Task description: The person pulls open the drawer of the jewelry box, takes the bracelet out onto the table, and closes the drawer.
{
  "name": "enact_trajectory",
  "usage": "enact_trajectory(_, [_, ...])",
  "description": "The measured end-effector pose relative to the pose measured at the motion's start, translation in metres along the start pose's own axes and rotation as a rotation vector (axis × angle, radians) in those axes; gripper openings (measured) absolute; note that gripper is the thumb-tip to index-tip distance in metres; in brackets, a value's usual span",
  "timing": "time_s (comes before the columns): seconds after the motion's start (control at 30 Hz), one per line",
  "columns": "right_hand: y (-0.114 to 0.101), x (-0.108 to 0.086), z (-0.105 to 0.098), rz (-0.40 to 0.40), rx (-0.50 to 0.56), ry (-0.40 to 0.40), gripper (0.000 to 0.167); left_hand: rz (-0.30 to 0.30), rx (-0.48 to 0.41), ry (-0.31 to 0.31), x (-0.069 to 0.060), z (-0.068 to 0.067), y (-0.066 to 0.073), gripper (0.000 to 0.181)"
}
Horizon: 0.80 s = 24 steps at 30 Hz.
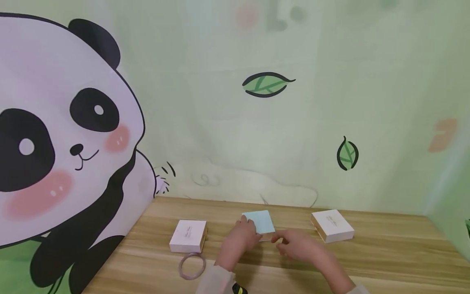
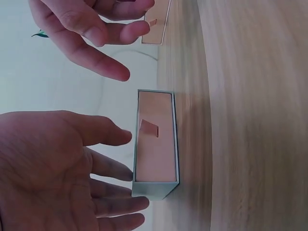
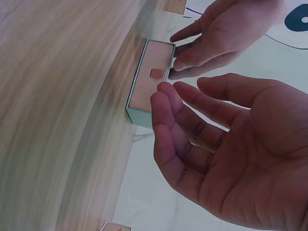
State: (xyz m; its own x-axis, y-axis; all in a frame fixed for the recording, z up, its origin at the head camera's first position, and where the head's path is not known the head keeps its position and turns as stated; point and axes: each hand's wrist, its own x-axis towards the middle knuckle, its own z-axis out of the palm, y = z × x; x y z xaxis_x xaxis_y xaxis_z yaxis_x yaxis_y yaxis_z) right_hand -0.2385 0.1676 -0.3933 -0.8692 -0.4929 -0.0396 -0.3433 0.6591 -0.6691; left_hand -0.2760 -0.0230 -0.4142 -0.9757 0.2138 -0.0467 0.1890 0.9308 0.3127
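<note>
Near the bottom edge of the frame, pale sleeve cuffs [image 1: 216,279]. Left of them, a lilac, smooth round ring [image 1: 181,268], flat on a light-brown, wood-grained tabletop [image 1: 404,261]. Right of lower centre, a right hand [image 1: 296,245], released, fingers loosely bent around nothing. Left of it, a left hand [image 1: 240,237], also released, fingers relaxed. At lower left of centre, just beyond the ring, a white, square, lettered box [image 1: 188,236]. Between the hands, at lower centre, a pale-blue, square, cardboard-looking box [image 1: 261,220], left fingertips at its side (contact uncertain, cannot tell). In both wrist views, a pinkish-beige front face [image 2: 156,163] with a small tab [image 2: 148,128]. Right of centre, another white, square, lettered box [image 1: 333,225]. Behind everything, a pale-green backdrop [image 1: 205,102], with a black-and-white cartoon panda [image 1: 88,163] at left.
</note>
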Motion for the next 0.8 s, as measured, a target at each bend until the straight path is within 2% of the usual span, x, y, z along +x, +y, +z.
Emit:
enact_trajectory(0.2, [0.004,-0.004,0.001,-0.002,0.011,0.01,0.024,-0.003,-0.024,-0.013,0.002,0.002,0.003,0.058])
enact_trajectory(0.33, [0.007,-0.006,0.001,-0.013,0.035,0.016,0.027,0.001,-0.003,0.003,0.008,0.007,0.006,0.065])
enact_trajectory(0.5, [0.011,-0.01,0.003,-0.008,0.085,0.002,0.027,0.033,0.026,0.025,0.01,0.012,0.012,0.07])
enact_trajectory(0.7, [0.011,-0.007,0.0,-0.027,0.101,0.02,0.025,0.091,0.058,0.076,0.012,0.01,0.015,0.054])
enact_trajectory(0.8, [0.01,-0.005,-0.003,-0.027,0.103,0.025,0.024,0.119,0.076,0.07,0.014,0.007,0.018,0.051])
